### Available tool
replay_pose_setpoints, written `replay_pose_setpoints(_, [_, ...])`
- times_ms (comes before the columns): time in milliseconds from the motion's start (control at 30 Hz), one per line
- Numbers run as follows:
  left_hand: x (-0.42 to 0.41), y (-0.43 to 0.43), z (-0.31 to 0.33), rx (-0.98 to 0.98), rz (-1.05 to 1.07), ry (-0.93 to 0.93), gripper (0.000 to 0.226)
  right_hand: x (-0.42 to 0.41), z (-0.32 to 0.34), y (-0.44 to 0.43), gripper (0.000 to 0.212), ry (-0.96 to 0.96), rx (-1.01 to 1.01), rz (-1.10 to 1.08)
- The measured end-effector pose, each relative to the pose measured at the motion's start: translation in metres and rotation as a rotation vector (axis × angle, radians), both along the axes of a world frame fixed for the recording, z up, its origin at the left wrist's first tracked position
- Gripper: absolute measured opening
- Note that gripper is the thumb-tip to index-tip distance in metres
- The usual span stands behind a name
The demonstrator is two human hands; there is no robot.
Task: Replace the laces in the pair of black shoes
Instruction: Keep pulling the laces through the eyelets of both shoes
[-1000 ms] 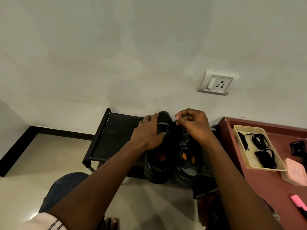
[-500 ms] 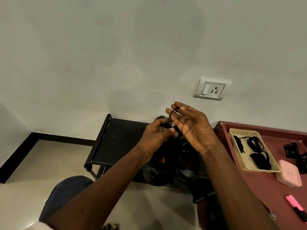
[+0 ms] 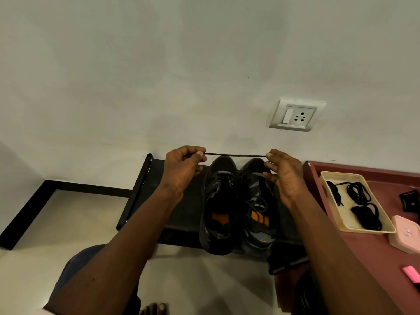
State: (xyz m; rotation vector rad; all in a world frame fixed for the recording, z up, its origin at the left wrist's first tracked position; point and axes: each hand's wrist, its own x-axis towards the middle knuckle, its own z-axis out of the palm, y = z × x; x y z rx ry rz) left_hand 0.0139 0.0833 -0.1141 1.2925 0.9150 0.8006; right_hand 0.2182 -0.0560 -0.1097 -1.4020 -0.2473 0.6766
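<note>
Both ends of the lace (image 3: 236, 155) vanish inside the left hand (image 3: 181, 169) at its 9 o'clock and the right hand (image 3: 286, 176) at its 3 o'clock. The right forearm (image 3: 336, 251) hides the rack (image 3: 188, 214) at its 3 o'clock end. The frame edge cuts the black object (image 3: 410, 201), pink box (image 3: 405, 234) and pink marker (image 3: 412, 272) at 3 to 4 o'clock, and toes (image 3: 154, 309) at 6 o'clock. The spare laces (image 3: 367, 215) are too tangled to count
</note>
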Motion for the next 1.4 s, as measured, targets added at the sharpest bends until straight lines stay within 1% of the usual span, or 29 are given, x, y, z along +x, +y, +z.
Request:
replay_pose_setpoints(67, [-0.001, 0.005, -0.002, 0.062, 0.032, 0.038, 0.016, 0.004, -0.008, 0.005, 0.034, -0.064, -0.13, -0.004])
replay_pose_setpoints(133, [-0.002, 0.007, -0.003, 0.111, 0.039, 0.076, 0.018, 0.007, -0.014, 0.008, 0.041, -0.198, -0.351, 0.028])
replay_pose_setpoints(200, [-0.001, 0.008, -0.005, 0.17, 0.006, 0.135, 0.023, 0.005, -0.017, 0.007, 0.041, -0.469, -0.62, 0.122])
replay_pose_setpoints(233, [0.0, 0.008, -0.006, 0.209, -0.029, 0.177, 0.026, 0.001, -0.017, 0.007, 0.04, -0.608, -0.728, 0.167])
replay_pose_setpoints(267, [0.001, 0.007, -0.008, 0.25, -0.075, 0.222, 0.026, -0.005, -0.017, 0.007, 0.041, -0.722, -0.787, 0.192])
replay_pose_setpoints(300, [0.002, 0.006, -0.009, 0.283, -0.126, 0.261, 0.023, -0.011, -0.018, 0.009, 0.04, -0.801, -0.777, 0.204])
replay_pose_setpoints(367, [0.006, 0.005, -0.012, 0.294, -0.209, 0.286, 0.017, -0.023, -0.02, 0.015, 0.039, -0.88, -0.612, 0.259])
replay_pose_setpoints(400, [0.008, 0.003, -0.012, 0.282, -0.237, 0.285, 0.016, -0.028, -0.021, 0.019, 0.04, -0.862, -0.503, 0.325])
replay_pose_setpoints(467, [0.013, 0.001, -0.013, 0.283, -0.264, 0.29, 0.013, -0.038, -0.021, 0.025, 0.04, -0.733, -0.318, 0.491])
replay_pose_setpoints(533, [0.015, 0.001, -0.013, 0.321, -0.273, 0.31, 0.011, -0.041, -0.022, 0.027, 0.032, -0.665, -0.232, 0.549])
replay_pose_setpoints(600, [0.015, 0.001, -0.013, 0.362, -0.282, 0.343, 0.009, -0.038, -0.025, 0.028, 0.02, -0.693, -0.259, 0.503])
replay_pose_setpoints(667, [0.015, 0.003, -0.013, 0.387, -0.291, 0.376, 0.006, -0.032, -0.028, 0.028, 0.016, -0.745, -0.352, 0.436])
replay_pose_setpoints(733, [0.014, 0.007, -0.013, 0.404, -0.286, 0.403, 0.005, -0.023, -0.03, 0.027, 0.015, -0.802, -0.457, 0.368])
replay_pose_setpoints(833, [0.014, 0.012, -0.013, 0.369, -0.286, 0.415, 0.012, -0.012, -0.03, 0.024, 0.013, -0.827, -0.535, 0.3])
replay_pose_setpoints(900, [0.016, 0.014, -0.014, 0.316, -0.311, 0.414, 0.019, -0.008, -0.029, 0.022, 0.013, -0.861, -0.591, 0.288])
replay_pose_setpoints(967, [0.02, 0.013, -0.016, 0.296, -0.334, 0.416, 0.021, -0.007, -0.028, 0.021, 0.016, -0.901, -0.626, 0.312])
replay_pose_setpoints(1033, [0.024, 0.011, -0.019, 0.29, -0.349, 0.406, 0.018, -0.01, -0.028, 0.022, 0.027, -0.87, -0.56, 0.385])
replay_pose_setpoints(1100, [0.028, 0.009, -0.02, 0.288, -0.354, 0.394, 0.013, -0.016, -0.029, 0.024, 0.031, -0.774, -0.441, 0.487])
replay_pose_setpoints(1167, [0.031, 0.007, -0.021, 0.29, -0.358, 0.383, 0.008, -0.023, -0.03, 0.026, 0.025, -0.723, -0.375, 0.536])
replay_pose_setpoints(1267, [0.033, 0.006, -0.021, 0.296, -0.36, 0.374, 0.004, -0.026, -0.033, 0.027, 0.015, -0.775, -0.376, 0.504])
replay_pose_setpoints(1300, [0.033, 0.006, -0.021, 0.314, -0.348, 0.397, 0.003, -0.026, -0.032, 0.027, 0.012, -0.792, -0.386, 0.495])
replay_pose_setpoints(1333, [0.032, 0.007, -0.021, 0.346, -0.33, 0.447, 0.007, -0.026, -0.032, 0.026, 0.01, -0.797, -0.397, 0.488])
replay_pose_setpoints(1400, [0.028, 0.011, -0.022, 0.436, -0.33, 0.632, 0.024, -0.026, -0.033, 0.027, 0.004, -0.775, -0.418, 0.476])
